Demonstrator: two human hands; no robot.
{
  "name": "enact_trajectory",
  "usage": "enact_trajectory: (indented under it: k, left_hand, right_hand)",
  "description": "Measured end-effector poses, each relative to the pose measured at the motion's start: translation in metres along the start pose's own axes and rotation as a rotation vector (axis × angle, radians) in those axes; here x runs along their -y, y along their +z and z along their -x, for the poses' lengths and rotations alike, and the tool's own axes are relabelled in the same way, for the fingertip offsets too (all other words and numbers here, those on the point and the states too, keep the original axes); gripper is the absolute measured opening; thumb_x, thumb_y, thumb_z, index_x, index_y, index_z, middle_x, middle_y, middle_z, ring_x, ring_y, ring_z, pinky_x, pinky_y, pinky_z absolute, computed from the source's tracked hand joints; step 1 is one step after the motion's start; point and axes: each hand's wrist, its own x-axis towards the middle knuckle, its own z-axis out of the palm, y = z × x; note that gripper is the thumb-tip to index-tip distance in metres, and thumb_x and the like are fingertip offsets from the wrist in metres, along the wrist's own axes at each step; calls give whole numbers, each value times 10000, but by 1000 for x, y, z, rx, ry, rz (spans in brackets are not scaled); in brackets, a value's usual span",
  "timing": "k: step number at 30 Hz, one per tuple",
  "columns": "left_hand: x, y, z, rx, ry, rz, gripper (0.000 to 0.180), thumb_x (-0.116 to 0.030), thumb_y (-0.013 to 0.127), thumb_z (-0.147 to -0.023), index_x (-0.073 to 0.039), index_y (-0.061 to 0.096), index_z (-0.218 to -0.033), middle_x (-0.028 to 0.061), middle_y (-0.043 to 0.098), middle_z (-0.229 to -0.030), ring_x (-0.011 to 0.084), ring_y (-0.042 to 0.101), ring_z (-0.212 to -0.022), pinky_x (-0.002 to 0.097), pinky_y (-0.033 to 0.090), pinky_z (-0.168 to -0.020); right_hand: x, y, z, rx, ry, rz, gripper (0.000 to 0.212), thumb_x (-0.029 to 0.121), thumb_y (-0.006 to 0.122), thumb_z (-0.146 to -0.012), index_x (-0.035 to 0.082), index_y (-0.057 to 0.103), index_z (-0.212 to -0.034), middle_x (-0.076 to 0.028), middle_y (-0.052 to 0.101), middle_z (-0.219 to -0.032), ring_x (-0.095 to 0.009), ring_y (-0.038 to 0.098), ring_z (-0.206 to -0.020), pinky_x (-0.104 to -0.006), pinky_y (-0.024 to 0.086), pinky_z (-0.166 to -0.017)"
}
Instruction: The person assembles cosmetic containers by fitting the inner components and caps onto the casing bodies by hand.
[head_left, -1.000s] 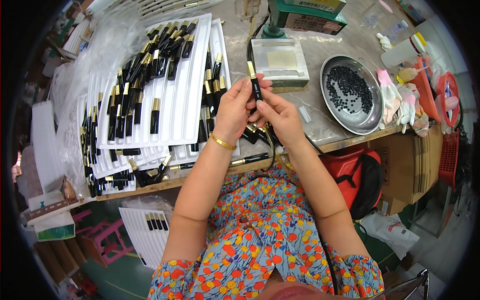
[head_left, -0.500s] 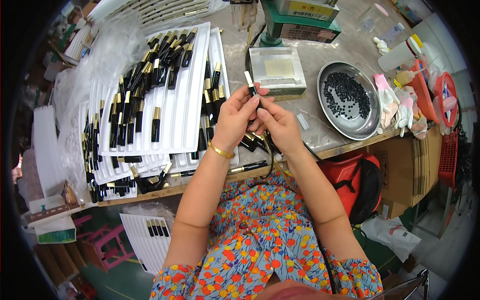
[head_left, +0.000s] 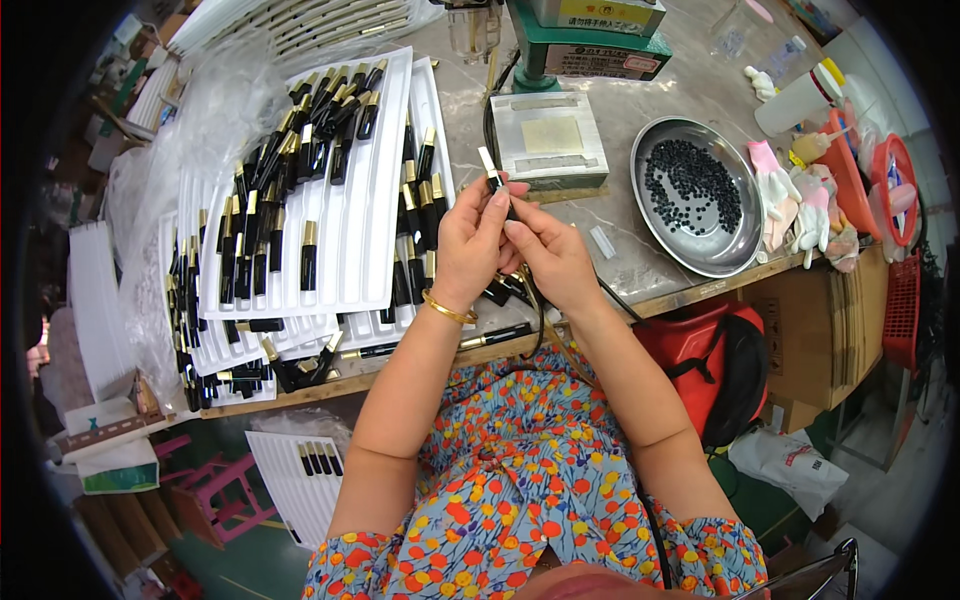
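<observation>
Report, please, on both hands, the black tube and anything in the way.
Left hand gripping black tube, pale end sticking out. Right hand closed at its lower end. Other tubes on white tray, left. Nothing seen blocking the pale end.

This looks like a small assembly workshop. Along the left end of the desk [head_left: 700, 88], white moulded trays [head_left: 355, 270] carry dozens of identical black-and-gold tubes [head_left: 325, 120], a quantity that suggests batch work. Toward the far edge stands a green bench machine [head_left: 537, 75] over a flat metal block [head_left: 548, 140]. Near the front edge, on the right, a steel bowl [head_left: 700, 243] holds loose small black parts [head_left: 690, 180], with work gloves [head_left: 810, 215] heaped beside it at the right end. Below that edge stand cardboard cartons [head_left: 805, 330], and the floor [head_left: 225, 560] is green.
</observation>
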Motion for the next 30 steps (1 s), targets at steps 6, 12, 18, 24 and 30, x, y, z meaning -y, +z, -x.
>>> enact_trajectory:
  k: [6, 12, 18, 24, 30]
  left_hand:
    - [-1, -2, -4, -24, -102, 13, 252, -137, 408, -920, 43, 486, -1078, 158, 582, -1013, 235, 593, -905, 279, 506, -704]
    - [3, -11, -7, 49, -180, 305, 289, -167, 396, -923, 53, 485, -1088, 192, 576, -1031, 286, 579, -948, 336, 506, -762]
    - [1, -10, -7, 64, -182, 294, 317, -178, 389, -922, 59, 461, -1121, 201, 552, -1078, 289, 558, -994, 345, 502, -778]
    - [-2, -6, -7, 60, -186, 327, 326, -167, 393, -920, 62, 452, -1145, 197, 533, -1122, 256, 561, -991, 326, 502, -780]
    - [7, -7, -4, -45, -133, 109, 302, -155, 435, -911, 58, 501, -1115, 149, 589, -1039, 184, 597, -873, 295, 503, -766]
  right_hand:
    - [-1, -4, -1, -23, 53, -67, 342, 116, 490, -888, -8, 473, -1206, -27, 577, -746, -72, 545, -585, -191, 465, -527]
    - [3, -4, 1, -49, 85, -122, 325, 143, 527, -871, -11, 517, -1157, -50, 592, -742, -95, 577, -579, -205, 491, -512]
    - [4, -4, 0, -43, 64, -131, 317, 139, 538, -864, -6, 530, -1145, -54, 605, -782, -87, 576, -587, -205, 494, -527]
    - [3, 1, 1, -112, 47, -55, 317, 104, 563, -844, 15, 537, -1147, -41, 610, -777, -71, 566, -596, -195, 483, -546]
    - [-9, 4, 1, -253, -111, 143, 384, 118, 632, -793, -22, 527, -1135, -58, 623, -765, -82, 582, -612, -200, 478, -567]
